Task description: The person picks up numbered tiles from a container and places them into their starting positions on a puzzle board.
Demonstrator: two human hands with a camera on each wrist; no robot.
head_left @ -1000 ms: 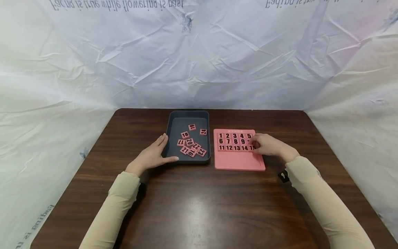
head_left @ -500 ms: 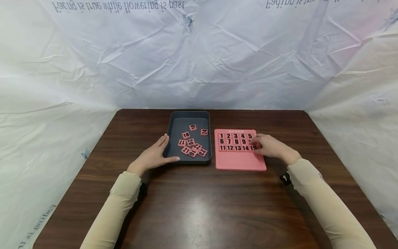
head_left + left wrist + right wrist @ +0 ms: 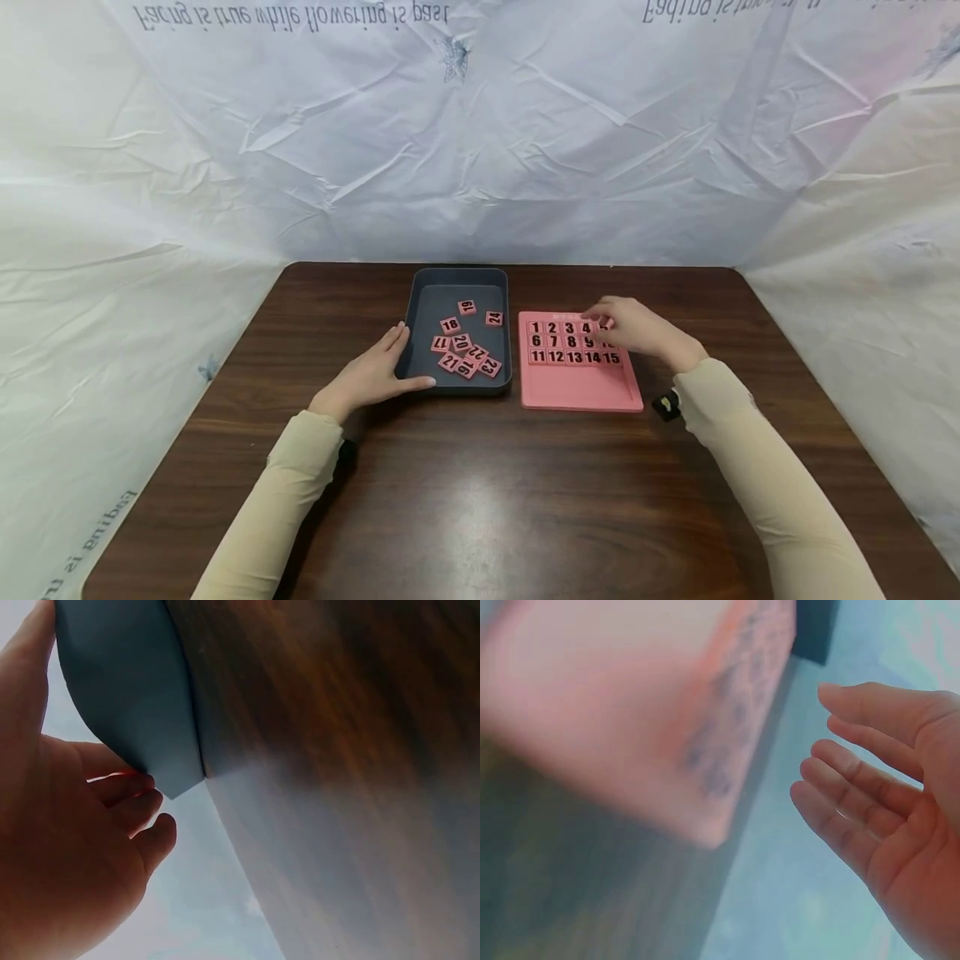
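Observation:
My left hand (image 3: 365,379) rests at the near left corner of a dark grey tray (image 3: 431,298), fingers along its left wall and thumb at the front edge. The left wrist view shows the fingertips against the tray's outer wall. Loose pink number tiles (image 3: 450,362) lie in the tray, 24 and 19 farthest back. Beside it is a pink number board (image 3: 577,390), with rows 1 to 15 filled and bare pink below. My right hand (image 3: 641,327) hovers over its upper right, covering part of 5 and 10. Thumb and fingers stand apart with nothing between them in the right wrist view.
Everything lies on a dark brown wooden table (image 3: 465,500). White plastic sheeting (image 3: 480,167) with printed lettering hangs behind the table and at both sides.
My right hand has lifted from around tiles 10 and 15 and moved up and left over the board, uncovering 15. The left hand stays at the tray.

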